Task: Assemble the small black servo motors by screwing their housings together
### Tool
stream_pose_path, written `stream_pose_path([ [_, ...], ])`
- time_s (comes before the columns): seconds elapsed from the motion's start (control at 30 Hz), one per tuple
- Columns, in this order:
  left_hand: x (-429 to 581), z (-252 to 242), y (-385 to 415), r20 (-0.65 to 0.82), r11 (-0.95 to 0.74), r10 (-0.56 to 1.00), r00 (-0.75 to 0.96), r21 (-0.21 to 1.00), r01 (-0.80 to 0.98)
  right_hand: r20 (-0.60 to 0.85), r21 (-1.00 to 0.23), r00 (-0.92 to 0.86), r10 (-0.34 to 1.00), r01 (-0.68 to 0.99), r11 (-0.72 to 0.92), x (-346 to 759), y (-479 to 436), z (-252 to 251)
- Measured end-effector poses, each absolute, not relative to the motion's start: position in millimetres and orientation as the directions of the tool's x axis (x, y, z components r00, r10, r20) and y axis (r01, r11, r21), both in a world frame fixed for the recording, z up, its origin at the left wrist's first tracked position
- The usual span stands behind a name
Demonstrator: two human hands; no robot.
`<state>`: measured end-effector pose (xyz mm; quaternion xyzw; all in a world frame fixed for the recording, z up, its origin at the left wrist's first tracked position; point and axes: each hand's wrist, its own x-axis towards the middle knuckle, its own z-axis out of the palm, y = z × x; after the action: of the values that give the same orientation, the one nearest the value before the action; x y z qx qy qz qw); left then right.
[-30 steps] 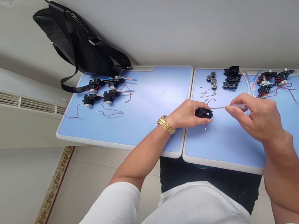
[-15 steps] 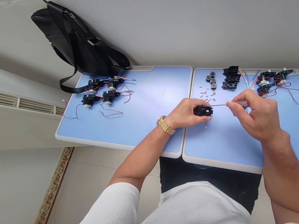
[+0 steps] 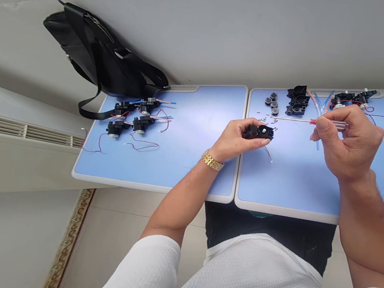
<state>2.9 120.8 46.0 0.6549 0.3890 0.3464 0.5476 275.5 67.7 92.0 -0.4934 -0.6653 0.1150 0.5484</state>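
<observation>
My left hand (image 3: 235,138) is closed on a small black housing (image 3: 259,132) with a white part in its face; a thin red wire trails below it. In my right hand (image 3: 353,141) is a screwdriver (image 3: 335,124), its thin shaft pointing left with the tip just past the scattered small screws (image 3: 262,118). The tip is apart from the housing. Behind the screws lie several round dark parts (image 3: 273,103), and to their right sits a stack of black housings (image 3: 297,100).
Blue and orange tubes (image 3: 322,105) and wired black assemblies (image 3: 363,96) lie at the back right. Several wired assemblies (image 3: 117,128) sit on the left blue table (image 3: 189,163), beside a black bag (image 3: 97,53). A seam divides the two tables.
The screwdriver has moved up and away from the housing with my right hand, which shifted to the right. My left hand has tilted the housing and raised it slightly.
</observation>
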Motion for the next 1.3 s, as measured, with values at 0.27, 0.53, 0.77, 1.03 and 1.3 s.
stream_pose_path([
  [0.27, 3.7, 43.8, 119.7, 0.068, -0.119, 0.885, 0.46, 0.989, 0.083, 0.56, -0.682, 0.064, 0.826, 0.601, 0.417, 275.3, 64.3, 97.7],
  [0.53, -2.9, 36.5, 129.7, 0.294, -0.309, 0.936, 0.195, 0.95, 0.052, 0.629, -0.655, 0.078, 0.774, 0.59, 0.473, 275.3, 69.3, 88.3],
  [0.77, -13.4, 35.9, 141.9, 0.302, -0.308, 0.948, -0.099, 0.95, -0.048, 0.498, -0.612, -0.102, 0.861, 0.662, 0.432, 272.9, 72.2, 75.1],
  [1.03, -8.1, 36.0, 141.3, 0.303, -0.308, 0.944, -0.13, 0.951, -0.018, 0.345, -0.558, -0.231, 0.91, 0.729, 0.396, 276.2, 73.3, 74.0],
  [1.3, -5.6, 38.6, 138.7, 0.331, -0.327, 0.937, -0.11, 0.943, 0.053, 0.28, -0.521, -0.277, 0.919, 0.76, 0.388, 275.3, 74.3, 72.4],
])
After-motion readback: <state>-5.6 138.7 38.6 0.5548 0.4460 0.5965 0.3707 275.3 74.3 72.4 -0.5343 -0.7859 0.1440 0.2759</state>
